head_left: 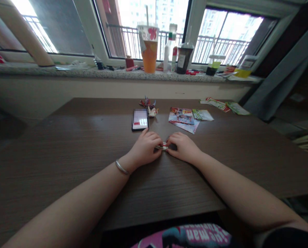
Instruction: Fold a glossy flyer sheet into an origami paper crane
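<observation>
A small folded piece of printed paper (164,146), whitish with red and green, lies between my two hands at the middle of the table. My left hand (146,147) grips its left end, fingers curled and thumb beneath; a silver bangle circles that wrist. On its right end, the fingers of my right hand (183,147) are closed in a pinch. Most of the paper is hidden by my fingers. Just beyond my left hand lies a phone (140,120) with its screen lit. Behind it sit several small folded paper figures (152,111).
Printed paper sheets (182,116) lie beyond my right hand, with more paper strips (218,104) at the table's far right. On the windowsill (112,74) stand a tall orange drink cup (150,51), bottles (170,51), a dark drink cup (184,58) and small items.
</observation>
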